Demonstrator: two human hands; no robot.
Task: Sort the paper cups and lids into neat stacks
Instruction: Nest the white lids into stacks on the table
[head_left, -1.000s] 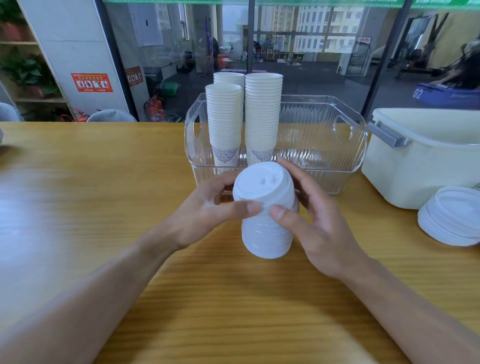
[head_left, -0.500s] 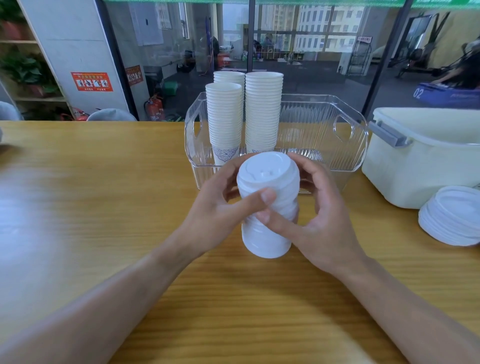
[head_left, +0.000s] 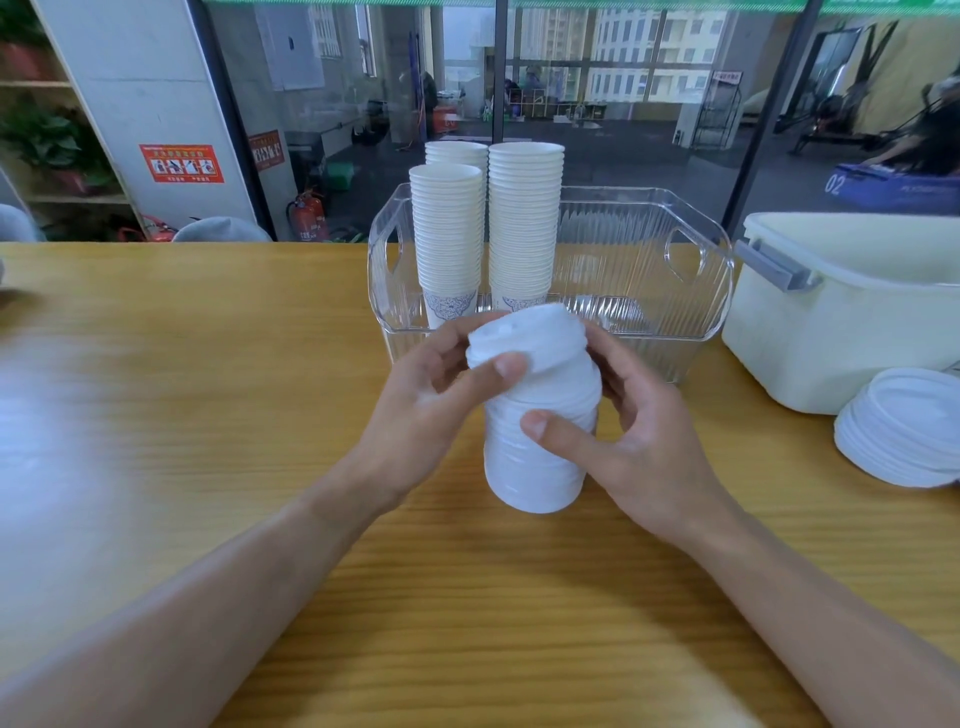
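A tall stack of white lids stands on the wooden table in front of me. My left hand grips the upper lids, thumb across the tilted top lid. My right hand curls round the stack's right side, thumb pressed on its middle. Behind the stack, three stacks of white paper cups stand in the left part of a clear ribbed plastic bin. Another pile of white lids lies on the table at the far right.
A cream plastic box with a grey handle sits right of the clear bin. The wooden table stretches to the left. A glass wall runs behind the table.
Both hands have risen up the lid stack. The top lids have lifted and tilted to the left, and the left thumb now lies across the top lid.
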